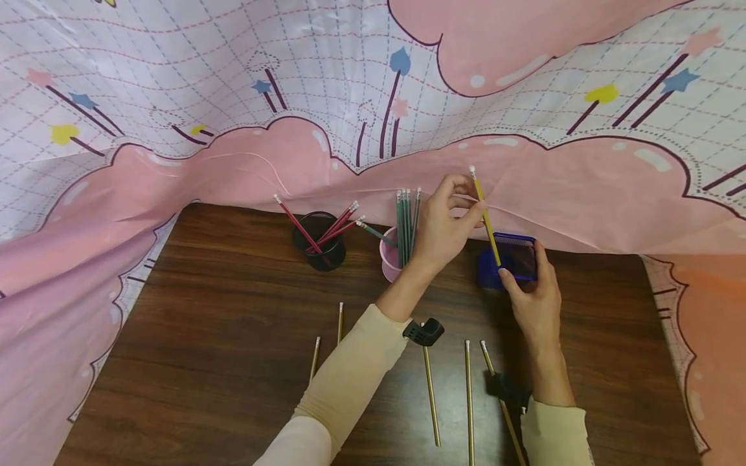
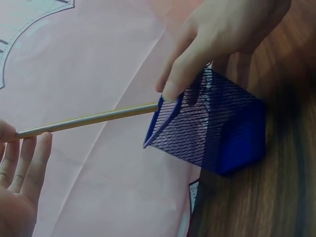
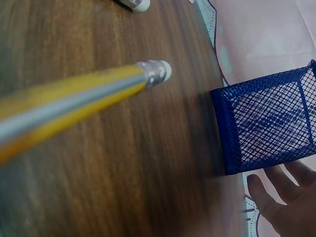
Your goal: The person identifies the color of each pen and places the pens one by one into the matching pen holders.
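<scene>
In the head view my left hand [image 1: 445, 223] pinches a yellow pencil [image 1: 487, 223] between thumb and fingers, its white eraser end up. The pencil's lower end meets the rim of a blue mesh pen holder [image 1: 487, 270]; whether the tip is inside I cannot tell. My right hand [image 1: 539, 301] grips that holder, thumb at the near rim and fingers along the right side. From the left wrist view, the holder [image 2: 242, 143] stands on the wood, with the right hand [image 2: 222, 34] over its rim. The right wrist view shows the holder's mesh side [image 3: 269, 121].
Left of my hands, a black mesh cup [image 1: 326, 260] holds red pencils [image 1: 298, 224]. Beside it a pink cup [image 1: 389, 266] contains several green pencils [image 1: 401, 226]. More yellow pencils [image 1: 469, 401] lie on the wooden table [image 1: 204, 336]. Patterned cloth [image 1: 361, 155] hangs behind.
</scene>
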{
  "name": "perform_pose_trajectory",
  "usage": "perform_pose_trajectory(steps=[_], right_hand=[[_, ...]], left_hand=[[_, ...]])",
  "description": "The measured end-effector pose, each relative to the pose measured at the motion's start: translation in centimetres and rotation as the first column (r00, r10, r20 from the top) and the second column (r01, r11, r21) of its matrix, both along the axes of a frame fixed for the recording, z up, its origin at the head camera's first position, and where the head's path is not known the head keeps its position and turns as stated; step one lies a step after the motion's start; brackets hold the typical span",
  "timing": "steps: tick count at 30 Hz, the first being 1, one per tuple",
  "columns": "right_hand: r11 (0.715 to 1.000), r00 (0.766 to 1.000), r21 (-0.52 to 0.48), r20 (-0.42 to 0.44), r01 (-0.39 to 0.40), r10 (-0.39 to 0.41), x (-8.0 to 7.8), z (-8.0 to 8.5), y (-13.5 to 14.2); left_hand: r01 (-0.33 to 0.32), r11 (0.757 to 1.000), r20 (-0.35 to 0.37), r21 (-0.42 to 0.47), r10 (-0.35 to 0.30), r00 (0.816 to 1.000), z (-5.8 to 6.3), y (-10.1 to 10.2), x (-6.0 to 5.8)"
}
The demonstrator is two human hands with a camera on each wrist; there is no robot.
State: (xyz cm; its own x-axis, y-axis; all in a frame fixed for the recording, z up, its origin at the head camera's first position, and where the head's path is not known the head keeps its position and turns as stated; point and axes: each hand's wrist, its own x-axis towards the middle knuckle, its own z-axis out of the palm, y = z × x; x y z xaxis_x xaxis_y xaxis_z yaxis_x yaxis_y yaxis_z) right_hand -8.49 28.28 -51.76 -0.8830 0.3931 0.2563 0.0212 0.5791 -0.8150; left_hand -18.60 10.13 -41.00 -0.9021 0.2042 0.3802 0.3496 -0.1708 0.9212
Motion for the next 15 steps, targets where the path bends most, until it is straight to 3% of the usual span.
perform_pose_trajectory(steps=[7,15], right_hand=[[0.999,1.000,0.026,0.014,0.022,-0.023,0.2,-0.2,0.2],[1.000,1.000,-0.001,-0.006,-0.001,0.001,0.0,-0.1,0.1]], left_hand=[[-0.028,0.999,-0.001,-0.044,0.028,1.000,-0.8,1.2,0.3],[-0.060,0.998,-0.027,-0.032,0.059,0.998,-1.1,1.8,-0.2]])
